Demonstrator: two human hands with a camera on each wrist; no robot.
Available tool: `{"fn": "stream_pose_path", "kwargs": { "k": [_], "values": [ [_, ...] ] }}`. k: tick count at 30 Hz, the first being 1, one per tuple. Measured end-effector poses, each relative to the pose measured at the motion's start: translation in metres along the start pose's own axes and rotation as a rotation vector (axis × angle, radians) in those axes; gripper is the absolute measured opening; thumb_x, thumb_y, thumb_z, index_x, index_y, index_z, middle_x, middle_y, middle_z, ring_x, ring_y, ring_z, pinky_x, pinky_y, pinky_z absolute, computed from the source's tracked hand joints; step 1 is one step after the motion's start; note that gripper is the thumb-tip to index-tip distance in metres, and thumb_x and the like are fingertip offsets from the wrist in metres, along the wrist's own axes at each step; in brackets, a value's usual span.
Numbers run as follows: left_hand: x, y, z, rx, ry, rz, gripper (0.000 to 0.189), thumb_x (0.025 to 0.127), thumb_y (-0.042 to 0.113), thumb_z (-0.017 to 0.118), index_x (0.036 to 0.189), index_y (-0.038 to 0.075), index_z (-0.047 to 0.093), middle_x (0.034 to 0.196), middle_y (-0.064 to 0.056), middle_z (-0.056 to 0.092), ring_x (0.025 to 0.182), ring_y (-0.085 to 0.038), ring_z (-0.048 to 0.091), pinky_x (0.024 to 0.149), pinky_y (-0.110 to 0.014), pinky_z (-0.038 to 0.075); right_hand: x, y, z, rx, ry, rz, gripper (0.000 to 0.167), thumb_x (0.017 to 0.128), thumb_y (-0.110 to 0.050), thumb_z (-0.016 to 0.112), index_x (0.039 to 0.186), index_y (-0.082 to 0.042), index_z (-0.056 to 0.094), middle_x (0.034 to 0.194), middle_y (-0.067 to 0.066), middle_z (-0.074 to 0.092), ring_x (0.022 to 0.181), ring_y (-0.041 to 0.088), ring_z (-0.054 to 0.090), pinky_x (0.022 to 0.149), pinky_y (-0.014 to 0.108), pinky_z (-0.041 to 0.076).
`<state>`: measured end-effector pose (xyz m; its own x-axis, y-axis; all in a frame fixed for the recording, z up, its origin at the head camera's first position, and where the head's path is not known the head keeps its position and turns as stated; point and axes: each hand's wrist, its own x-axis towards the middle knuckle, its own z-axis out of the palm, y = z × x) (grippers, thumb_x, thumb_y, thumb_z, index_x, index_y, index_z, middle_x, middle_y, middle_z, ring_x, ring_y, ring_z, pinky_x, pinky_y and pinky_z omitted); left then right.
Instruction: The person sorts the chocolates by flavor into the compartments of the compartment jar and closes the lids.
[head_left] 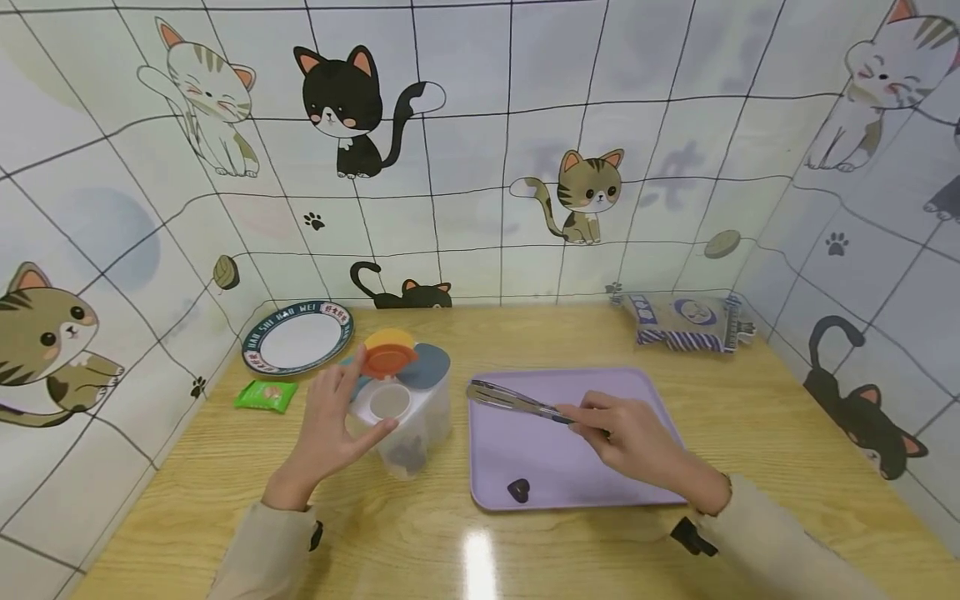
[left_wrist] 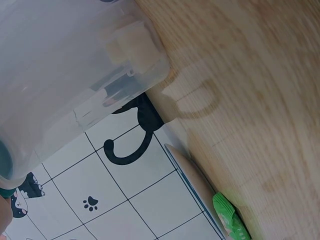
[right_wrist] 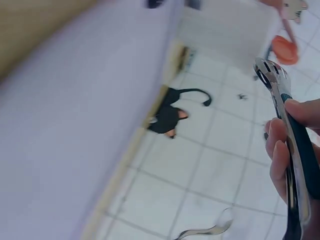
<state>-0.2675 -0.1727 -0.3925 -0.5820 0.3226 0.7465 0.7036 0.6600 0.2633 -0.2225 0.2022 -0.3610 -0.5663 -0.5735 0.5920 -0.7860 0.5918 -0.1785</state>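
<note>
My left hand [head_left: 326, 425] is at the near left side of a clear plastic container [head_left: 437, 421] with a blue-grey top. Its fingers and thumb are spread, the fingertips by the raised orange flap lid [head_left: 388, 358] and the thumb near the round opening. Whether they touch is hard to tell. Dark pieces show low in the container; in the left wrist view, pale blocks [left_wrist: 137, 47] show through its wall. My right hand [head_left: 637, 437] grips metal tongs [head_left: 517, 401] with dark handles above the lilac tray [head_left: 525, 446]. A dark heart-shaped piece [head_left: 519, 490] lies near the tray's front left corner.
A white plate with a dark patterned rim [head_left: 343, 321] lies at the back left, with a small green packet [head_left: 266, 396] in front. A printed plastic bag [head_left: 678, 321] lies at the back right. Cat-print walls [head_left: 480, 167] border the wooden table [head_left: 397, 542].
</note>
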Motion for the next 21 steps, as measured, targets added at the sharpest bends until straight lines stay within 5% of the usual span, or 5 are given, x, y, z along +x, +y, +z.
{"fn": "stream_pose_path", "kwargs": {
  "k": [10, 21],
  "values": [
    [0.000, -0.001, 0.003, -0.002, 0.025, 0.018, 0.091, 0.077, 0.068, 0.042, 0.138, 0.004, 0.026, 0.080, -0.008, 0.040, 0.074, -0.014, 0.026, 0.070, -0.029, 0.016, 0.053, -0.033, 0.030, 0.108, 0.040, -0.156, 0.029, 0.073, 0.000, 0.065, 0.101, -0.007, 0.068, 0.071, -0.005, 0.056, 0.049, -0.004, 0.034, 0.046, 0.005, 0.025],
    [0.001, -0.001, 0.002, -0.001, 0.039, 0.014, 0.089, 0.077, 0.068, 0.043, 0.138, 0.006, 0.027, 0.076, -0.004, 0.034, 0.072, -0.012, 0.024, 0.069, -0.029, 0.015, 0.074, -0.044, 0.034, 0.112, -0.092, -0.091, 0.029, 0.080, -0.010, 0.063, 0.109, -0.006, 0.064, 0.073, -0.004, 0.058, 0.050, -0.004, 0.035, 0.047, 0.009, 0.028]
  ]
}}
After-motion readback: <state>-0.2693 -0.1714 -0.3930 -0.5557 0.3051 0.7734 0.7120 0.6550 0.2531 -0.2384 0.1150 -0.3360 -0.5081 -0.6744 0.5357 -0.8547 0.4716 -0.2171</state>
